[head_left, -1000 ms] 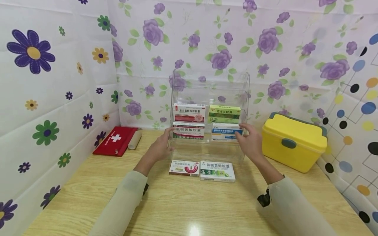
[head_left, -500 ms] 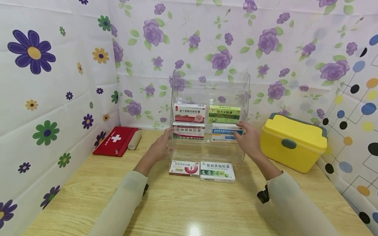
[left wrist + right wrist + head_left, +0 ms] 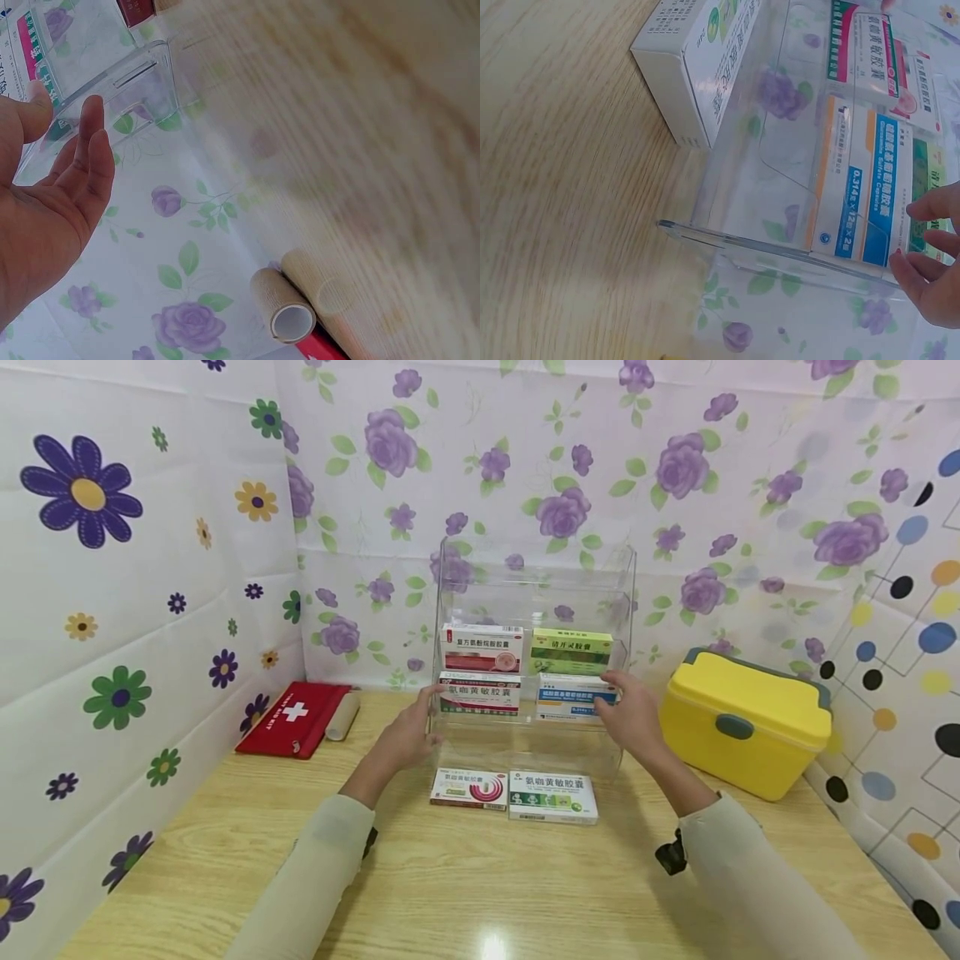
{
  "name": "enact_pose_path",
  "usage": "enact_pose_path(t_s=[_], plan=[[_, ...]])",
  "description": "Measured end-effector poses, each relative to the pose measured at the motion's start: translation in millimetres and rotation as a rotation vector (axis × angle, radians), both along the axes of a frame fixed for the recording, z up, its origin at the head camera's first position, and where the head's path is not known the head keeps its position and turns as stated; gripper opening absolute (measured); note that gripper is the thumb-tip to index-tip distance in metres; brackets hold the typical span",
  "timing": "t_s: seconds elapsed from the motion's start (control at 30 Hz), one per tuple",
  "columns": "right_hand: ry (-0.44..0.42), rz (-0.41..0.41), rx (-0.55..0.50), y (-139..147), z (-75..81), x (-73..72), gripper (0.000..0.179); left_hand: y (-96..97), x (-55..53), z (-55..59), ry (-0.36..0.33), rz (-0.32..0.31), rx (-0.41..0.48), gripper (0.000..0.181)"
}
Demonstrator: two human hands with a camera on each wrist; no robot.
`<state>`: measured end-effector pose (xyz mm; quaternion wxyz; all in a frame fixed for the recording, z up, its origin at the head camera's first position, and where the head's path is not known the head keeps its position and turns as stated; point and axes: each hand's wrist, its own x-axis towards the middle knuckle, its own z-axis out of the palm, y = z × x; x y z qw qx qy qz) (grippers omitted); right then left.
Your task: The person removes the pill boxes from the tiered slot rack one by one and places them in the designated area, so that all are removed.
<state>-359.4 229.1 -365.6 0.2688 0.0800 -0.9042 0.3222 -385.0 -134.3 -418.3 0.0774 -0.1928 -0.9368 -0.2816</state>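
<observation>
The blue-and-white box (image 3: 567, 696) stands in the clear rack (image 3: 534, 582), its right end touched by the loosely spread right hand (image 3: 632, 713). The left hand (image 3: 409, 729), fingers relaxed, is at the rack's left side.

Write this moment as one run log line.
left hand: at clear rack | right hand: touching blue-white box | two boxes: on table

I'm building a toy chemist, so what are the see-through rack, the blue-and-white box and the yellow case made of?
See-through rack: clear, shiny plastic, maybe acrylic; the purple flowers behind show through.
Blue-and-white box: probably thin, smooth card, with printed sides and crisp edges.
Yellow case: probably hard, smooth plastic, with rounded corners and an even colour.
</observation>
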Motion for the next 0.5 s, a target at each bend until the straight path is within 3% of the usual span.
enact_pose_path(t_s=[0.5], plan=[[-0.029, 0.001, 0.070, 7.6, 1.9, -5.1, 0.028, 0.4, -1.0, -0.6, -0.002, -0.008, -0.002, 0.089]])
